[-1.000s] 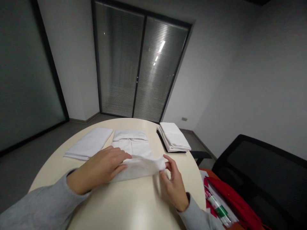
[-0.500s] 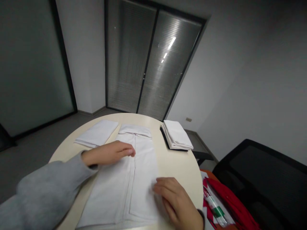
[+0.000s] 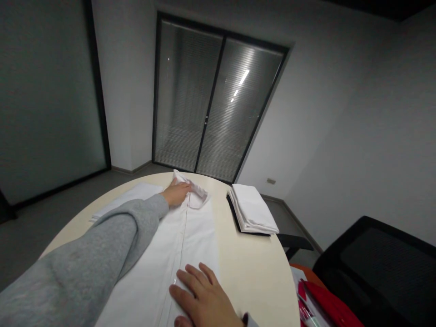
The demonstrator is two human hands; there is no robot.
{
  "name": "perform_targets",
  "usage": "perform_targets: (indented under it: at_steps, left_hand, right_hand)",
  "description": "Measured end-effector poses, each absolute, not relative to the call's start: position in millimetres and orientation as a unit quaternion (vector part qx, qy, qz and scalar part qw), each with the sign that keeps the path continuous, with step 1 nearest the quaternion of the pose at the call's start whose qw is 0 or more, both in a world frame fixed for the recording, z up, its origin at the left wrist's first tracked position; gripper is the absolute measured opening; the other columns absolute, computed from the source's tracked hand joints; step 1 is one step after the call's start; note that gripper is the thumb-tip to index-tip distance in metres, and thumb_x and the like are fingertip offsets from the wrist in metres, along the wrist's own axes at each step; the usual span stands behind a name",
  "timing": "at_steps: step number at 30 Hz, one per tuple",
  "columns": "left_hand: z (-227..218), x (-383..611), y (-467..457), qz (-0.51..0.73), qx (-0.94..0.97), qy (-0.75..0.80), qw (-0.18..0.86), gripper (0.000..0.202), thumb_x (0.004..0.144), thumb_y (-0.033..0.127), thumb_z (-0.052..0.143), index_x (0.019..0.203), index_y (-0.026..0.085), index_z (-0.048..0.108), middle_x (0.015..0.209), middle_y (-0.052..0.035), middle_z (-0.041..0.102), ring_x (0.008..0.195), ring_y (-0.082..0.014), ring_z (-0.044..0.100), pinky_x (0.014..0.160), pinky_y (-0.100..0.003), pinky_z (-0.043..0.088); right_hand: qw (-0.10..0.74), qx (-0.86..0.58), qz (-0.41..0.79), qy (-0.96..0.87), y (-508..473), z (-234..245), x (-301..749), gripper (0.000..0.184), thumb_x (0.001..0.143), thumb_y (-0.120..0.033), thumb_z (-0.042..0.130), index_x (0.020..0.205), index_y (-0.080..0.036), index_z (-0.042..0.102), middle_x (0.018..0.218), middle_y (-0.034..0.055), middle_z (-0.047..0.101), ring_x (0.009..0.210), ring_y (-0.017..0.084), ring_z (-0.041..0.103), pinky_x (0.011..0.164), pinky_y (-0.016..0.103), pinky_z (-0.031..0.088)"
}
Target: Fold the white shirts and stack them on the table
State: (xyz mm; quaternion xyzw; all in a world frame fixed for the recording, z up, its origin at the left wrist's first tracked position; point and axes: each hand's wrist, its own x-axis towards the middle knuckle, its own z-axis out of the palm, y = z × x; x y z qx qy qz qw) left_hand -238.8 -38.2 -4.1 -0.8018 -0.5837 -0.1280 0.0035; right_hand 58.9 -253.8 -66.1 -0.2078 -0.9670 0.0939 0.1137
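Note:
A long white shirt (image 3: 200, 240) lies folded lengthwise on the round table, its collar at the far end and its front seam running toward me. My left hand (image 3: 176, 193) reaches to that far end with its fingers closed on the collar (image 3: 199, 197), which stands up and is rumpled. Part of the shirt is hidden under my left sleeve. Near me, my right hand (image 3: 202, 293) rests on the shirt with the fingers spread, palm down over the seam.
Another folded white cloth (image 3: 136, 194) lies at the table's left edge. On the right, a stack of folded white cloth (image 3: 254, 209) sits on something black. Beyond the cream tabletop (image 3: 252, 268) stand a black mesh chair (image 3: 381, 268) and a red item (image 3: 330, 304).
My left hand has moved away from me to the collar, which is now raised and crumpled. My right hand has shifted left onto the shirt. The view has tilted slightly up.

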Motion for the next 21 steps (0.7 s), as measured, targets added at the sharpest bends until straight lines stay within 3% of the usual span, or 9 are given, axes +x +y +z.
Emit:
perform_targets:
  at_steps: [3,7,10,12,17,21]
  left_hand:
    - [3.2,-238.9,-15.2,-0.144,-0.784,-0.602,0.047,0.042,0.095,0.012,0.048,0.133,0.020,0.064,0.157,-0.0107,0.053,0.148,-0.0332,0.038,0.125,-0.062,0.006]
    - [3.0,-219.8,-11.0,-0.189,-0.765,-0.612,0.070,0.037,0.104,0.027,0.040,0.132,0.021,0.063,0.146,-0.0120,0.061,0.136,-0.0298,0.051,0.116,-0.051,0.033]
    - [-6.1,-198.6,-22.4,-0.204,-0.769,-0.602,0.063,0.041,0.108,0.037,0.032,0.131,0.021,0.062,0.130,-0.0119,0.069,0.122,-0.0271,0.060,0.103,-0.042,0.045]
    - [-17.1,-187.9,-29.3,-0.187,-0.792,-0.580,0.040,0.042,0.107,0.042,0.035,0.130,0.021,0.062,0.129,-0.0123,0.070,0.120,-0.0281,0.061,0.101,-0.043,0.046]
    - [-54.1,-179.0,-30.3,-0.124,-0.827,-0.549,0.003,0.050,0.105,0.050,0.041,0.144,0.024,0.057,0.156,-0.0120,0.055,0.142,-0.0318,0.049,0.113,-0.052,0.037]
    - [-69.0,-178.1,-28.4,-0.150,-0.812,-0.563,0.005,0.053,0.105,0.052,0.038,0.148,0.025,0.054,0.159,-0.0101,0.051,0.147,-0.0287,0.044,0.119,-0.050,0.031]
  right_hand:
    - [0.187,-0.191,0.000,-0.964,-248.4,-94.2,55.2,0.057,0.102,-0.064,0.050,0.151,-0.036,0.046,0.151,0.0031,0.060,0.141,0.028,0.053,0.119,0.056,0.042]
    - [0.282,-0.189,-0.105,-0.935,-243.0,-121.6,49.0,0.039,0.105,-0.043,0.054,0.143,-0.038,0.053,0.139,-0.0034,0.069,0.130,0.022,0.061,0.114,0.048,0.049]
    - [0.303,-0.182,-0.132,-0.926,-241.0,-131.0,44.9,0.034,0.104,-0.044,0.056,0.137,-0.037,0.057,0.135,-0.0037,0.071,0.127,0.022,0.063,0.113,0.047,0.050]
    - [0.305,-0.178,-0.141,-0.925,-240.3,-132.6,41.9,0.031,0.103,-0.046,0.057,0.133,-0.037,0.059,0.131,-0.0031,0.072,0.125,0.021,0.065,0.113,0.047,0.050]
    - [0.389,-0.171,-0.183,-0.887,-239.1,-122.6,32.9,0.022,0.099,-0.045,0.065,0.118,-0.034,0.065,0.116,-0.0048,0.077,0.111,0.018,0.070,0.112,0.044,0.050]
    - [0.449,-0.166,-0.200,-0.855,-240.9,-109.2,27.9,0.017,0.098,-0.044,0.068,0.111,-0.034,0.069,0.111,-0.0070,0.077,0.106,0.016,0.070,0.112,0.039,0.049]
